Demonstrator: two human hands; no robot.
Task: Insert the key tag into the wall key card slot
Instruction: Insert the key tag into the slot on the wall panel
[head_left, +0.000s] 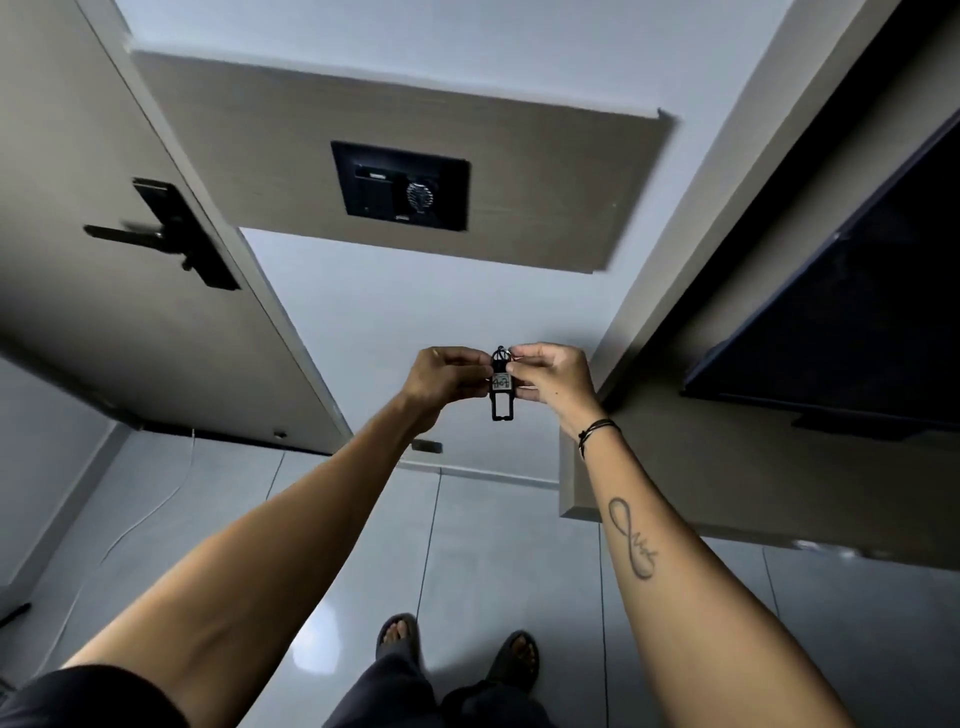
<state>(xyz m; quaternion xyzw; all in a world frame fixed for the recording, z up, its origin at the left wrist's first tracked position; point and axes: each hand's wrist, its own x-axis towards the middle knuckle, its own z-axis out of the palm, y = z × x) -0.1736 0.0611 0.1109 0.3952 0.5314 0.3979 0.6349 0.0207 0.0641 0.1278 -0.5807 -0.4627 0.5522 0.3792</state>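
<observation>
Both the left hand (448, 375) and right hand (551, 375) pinch the black key tag (502, 385). The key card slot (375, 176) sits well above them. Held at this tilt, the tag may jam at the slot's mouth.

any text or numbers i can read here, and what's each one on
Key tag, held between the left hand and right hand: a small white label with handwritten digits, maybe "407", too small to be sure.
Wall panel: small light marks near the card slot and at its lower edge, too blurred to read.
Door lock: no readable text.
Right forearm tattoo: infinity loop with script, not legible.
</observation>
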